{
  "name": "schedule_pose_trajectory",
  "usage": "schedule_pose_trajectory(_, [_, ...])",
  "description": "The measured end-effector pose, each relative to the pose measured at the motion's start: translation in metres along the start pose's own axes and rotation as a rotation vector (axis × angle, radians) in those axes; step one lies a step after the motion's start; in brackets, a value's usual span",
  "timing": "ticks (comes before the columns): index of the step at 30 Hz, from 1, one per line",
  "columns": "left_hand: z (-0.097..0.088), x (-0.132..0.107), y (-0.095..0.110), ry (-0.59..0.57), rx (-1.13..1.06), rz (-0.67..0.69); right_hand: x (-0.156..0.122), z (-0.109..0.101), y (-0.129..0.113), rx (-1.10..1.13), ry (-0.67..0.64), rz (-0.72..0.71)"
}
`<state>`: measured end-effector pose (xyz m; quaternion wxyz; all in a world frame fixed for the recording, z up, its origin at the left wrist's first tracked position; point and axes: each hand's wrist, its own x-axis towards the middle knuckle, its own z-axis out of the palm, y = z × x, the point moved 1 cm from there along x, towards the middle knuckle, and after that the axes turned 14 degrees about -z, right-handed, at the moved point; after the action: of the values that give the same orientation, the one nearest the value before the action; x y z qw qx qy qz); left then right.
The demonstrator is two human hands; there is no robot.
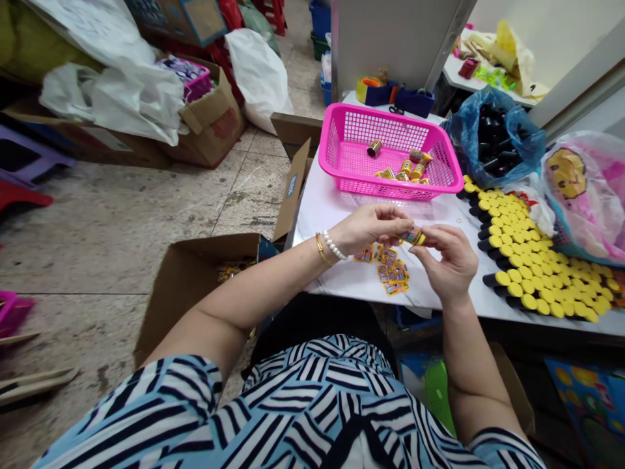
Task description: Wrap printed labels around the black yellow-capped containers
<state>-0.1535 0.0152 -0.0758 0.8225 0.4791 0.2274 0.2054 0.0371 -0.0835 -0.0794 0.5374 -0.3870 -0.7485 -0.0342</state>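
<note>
My left hand, with a pearl bracelet and a gold bangle on its wrist, and my right hand hold a small labelled yellow cylinder between their fingertips. Just below them, several printed paper labels lie on the white table covering. A pink plastic basket stands beyond my hands and holds several small cylinders, one of them a gold-coloured tube. Rows of black tubes with yellow caps lie to the right of my right hand.
A blue plastic bag of black tubes and a pink printed bag sit at the table's far right. An open cardboard box stands on the floor to my left. More boxes, white bags and stools lie beyond it.
</note>
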Motion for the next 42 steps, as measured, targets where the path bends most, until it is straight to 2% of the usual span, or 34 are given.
schedule_pose_trajectory(3, [0.005, 0.013, 0.023, 0.002, 0.044, 0.135, 0.034, -0.015, 0.014, -0.126, -0.036, -0.165])
schedule_pose_trajectory(5, [0.003, 0.020, 0.029, 0.038, 0.039, 0.204, 0.053, -0.018, 0.024, -0.182, -0.081, -0.239])
schedule_pose_trajectory(8, [-0.006, 0.028, 0.027, 0.109, 0.000, 0.284, 0.066, -0.008, 0.040, -0.164, -0.123, -0.222])
schedule_pose_trajectory(13, [-0.022, 0.031, 0.015, 0.091, -0.048, 0.297, 0.053, 0.020, 0.058, 0.118, -0.050, -0.009])
schedule_pose_trajectory(15, [-0.026, 0.032, 0.010, 0.072, -0.022, 0.233, 0.045, 0.021, 0.061, 0.114, -0.073, -0.031])
schedule_pose_trajectory(19, [-0.029, 0.038, 0.001, 0.072, 0.047, 0.099, 0.029, 0.016, 0.065, 0.011, -0.143, -0.176])
schedule_pose_trajectory(21, [-0.030, 0.041, -0.001, 0.084, 0.076, 0.124, 0.022, 0.019, 0.067, 0.063, -0.097, -0.088])
schedule_pose_trajectory(25, [-0.030, 0.044, -0.001, 0.120, 0.143, 0.229, 0.016, 0.034, 0.072, 0.264, 0.014, 0.282])
schedule_pose_trajectory(28, [-0.030, 0.044, -0.001, 0.112, 0.135, 0.213, 0.017, 0.040, 0.076, 0.349, 0.026, 0.417])
schedule_pose_trajectory(30, [-0.032, 0.044, -0.002, 0.106, 0.063, 0.159, 0.017, 0.039, 0.080, 0.443, 0.024, 0.433])
schedule_pose_trajectory(32, [-0.034, 0.045, -0.004, 0.101, 0.008, 0.098, 0.017, 0.037, 0.085, 0.573, -0.031, 0.437])
schedule_pose_trajectory(35, [-0.037, 0.047, -0.007, 0.065, 0.048, 0.010, 0.013, 0.033, 0.091, 0.645, -0.109, 0.429])
schedule_pose_trajectory(40, [-0.036, 0.047, -0.008, -0.044, 0.009, -0.041, 0.008, 0.031, 0.092, 0.604, 0.007, 0.387])
schedule_pose_trajectory(42, [-0.037, 0.048, -0.009, -0.078, -0.027, -0.055, 0.010, 0.031, 0.090, 0.634, -0.006, 0.424])
